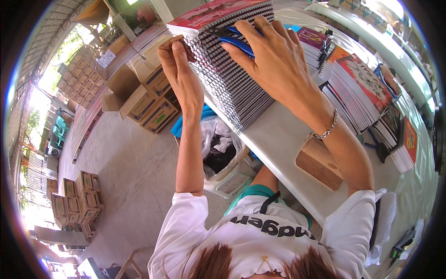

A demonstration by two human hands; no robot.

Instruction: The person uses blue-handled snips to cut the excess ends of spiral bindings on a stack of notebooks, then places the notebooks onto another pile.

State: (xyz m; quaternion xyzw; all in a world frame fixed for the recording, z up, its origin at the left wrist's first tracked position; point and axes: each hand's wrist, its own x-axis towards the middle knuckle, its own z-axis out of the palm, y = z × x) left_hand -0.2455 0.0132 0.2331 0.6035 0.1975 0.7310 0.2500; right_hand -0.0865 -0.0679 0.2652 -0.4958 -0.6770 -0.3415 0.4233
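Observation:
A tall stack of spiral-bound notebooks (pixel 241 88) with red covers stands on the white table (pixel 274 135), its coiled edges facing me. My right hand (pixel 276 58) is closed around blue-handled pliers (pixel 239 45), whose dark jaws reach the coils near the top of the stack. My left hand (pixel 182 76) is at the stack's upper left corner, fingers curled and thumb pressed in beside the coil ends. Whatever lies between those fingertips is too small to make out.
More notebooks (pixel 355 86) lie stacked on the table to the right, with a dark-handled tool (pixel 378 146) near them. A lined waste bin (pixel 237 156) stands below the table's left edge. Cardboard boxes (pixel 153 104) stand behind it, and further cartons (pixel 76 200) are piled at left.

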